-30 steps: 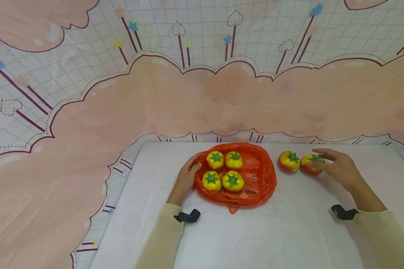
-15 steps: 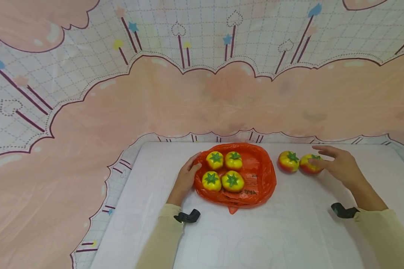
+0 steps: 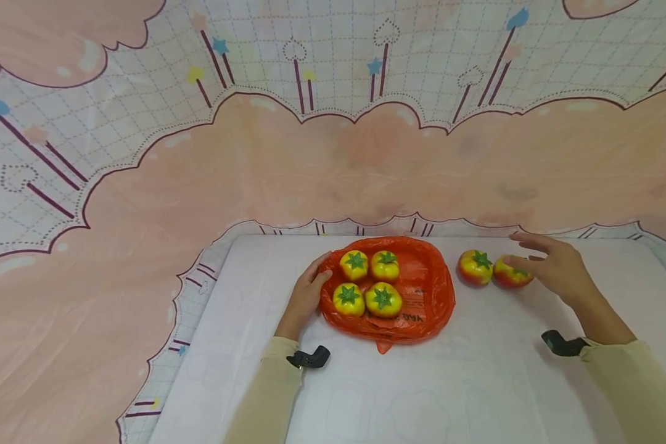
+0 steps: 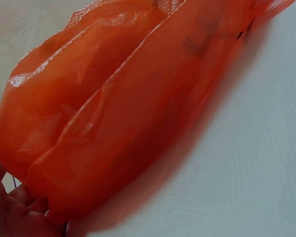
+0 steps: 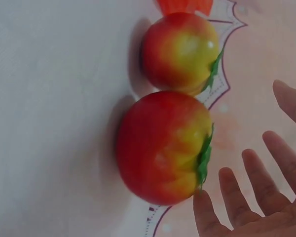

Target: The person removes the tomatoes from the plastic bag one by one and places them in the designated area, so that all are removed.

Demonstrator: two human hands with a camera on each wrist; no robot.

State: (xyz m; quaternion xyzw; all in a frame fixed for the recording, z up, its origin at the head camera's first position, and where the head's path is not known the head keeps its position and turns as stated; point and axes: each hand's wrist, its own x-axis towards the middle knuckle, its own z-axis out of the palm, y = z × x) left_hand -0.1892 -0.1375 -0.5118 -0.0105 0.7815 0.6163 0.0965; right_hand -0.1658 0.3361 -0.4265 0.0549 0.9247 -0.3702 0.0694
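Observation:
In the head view a red plastic bag (image 3: 441,302) lies with its mouth spread wide and its rim rolled. Several yellow tomatoes with green star-shaped tops, among them a front-right tomato (image 3: 384,300), sit in its left half. My left hand (image 3: 304,295) grips the bag's left rim; the left wrist view shows fingers (image 4: 27,210) against the red plastic (image 4: 113,113). Right of the bag two red-and-yellow tomatoes stand side by side, a nearer-the-bag tomato (image 3: 475,267) and an outer tomato (image 3: 513,272). Over the outer one, my right hand (image 3: 563,271) hovers with fingers spread, holding nothing.
A white-covered table (image 3: 422,394) carries everything. Behind it hangs a pink and white patterned cloth (image 3: 322,166), close to the table's back edge. Black wrist cameras, one left (image 3: 309,356) and one right (image 3: 563,344), sit at the sleeves.
My right hand has shifted slightly up and back, its index finger rising away from the outer tomato. The left hand, the bag and the tomatoes stay as they were.

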